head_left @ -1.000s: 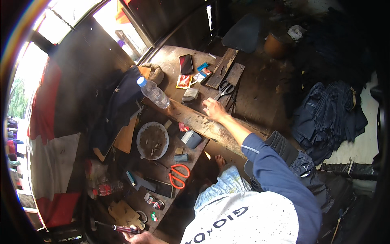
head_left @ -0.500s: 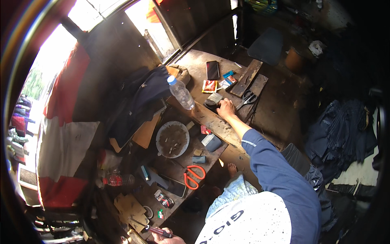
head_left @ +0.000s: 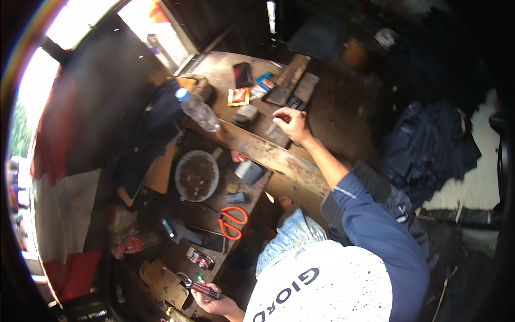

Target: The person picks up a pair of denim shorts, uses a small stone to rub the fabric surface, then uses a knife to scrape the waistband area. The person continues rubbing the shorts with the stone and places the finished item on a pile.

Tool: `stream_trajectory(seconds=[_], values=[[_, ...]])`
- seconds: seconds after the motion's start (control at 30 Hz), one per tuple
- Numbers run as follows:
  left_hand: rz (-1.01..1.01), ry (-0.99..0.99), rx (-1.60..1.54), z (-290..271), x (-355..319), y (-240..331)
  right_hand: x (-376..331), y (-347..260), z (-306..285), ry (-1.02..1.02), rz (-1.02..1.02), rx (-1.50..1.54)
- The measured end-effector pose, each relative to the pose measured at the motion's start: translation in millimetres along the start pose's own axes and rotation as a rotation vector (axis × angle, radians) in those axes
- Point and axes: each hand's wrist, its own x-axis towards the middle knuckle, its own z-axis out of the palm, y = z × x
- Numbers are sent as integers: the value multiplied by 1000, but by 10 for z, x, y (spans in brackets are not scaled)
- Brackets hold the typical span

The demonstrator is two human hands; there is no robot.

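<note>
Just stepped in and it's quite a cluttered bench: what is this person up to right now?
A person leans over a crowded wooden workbench. The right hand reaches out over the far end, fingers curled over a small dark flat piece lying by the dark slabs; whether it grips it is unclear. The left hand, close to the body, holds a small red tool. Orange-handled scissors, a round metal dish and a plastic bottle lie untouched between them.

one plastic bottle (head_left: 199, 111), one round bowl (head_left: 197, 175), one pair of orange scissors (head_left: 232, 221)

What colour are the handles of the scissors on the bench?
Orange. The scissors lie beside a dark phone; the head view shows them clearly.
</note>
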Motion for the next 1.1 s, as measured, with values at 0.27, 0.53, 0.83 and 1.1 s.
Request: stream_trajectory(seconds=[0.27,0.53,0.83,1.1], values=[[-154,-491,92,443,402,-91,-2116,-355,-1531,396,372,-250],[-198,-724,7,986,329,-280,-2636,-254,-1322,405,182,-383],[-280,-737,0,1080,-511,-593,-2507,-211,-1306,419,218,-448],[-426,-874,140,1382,-957,-691,-2468,-219,-1354,377,146,-498]])
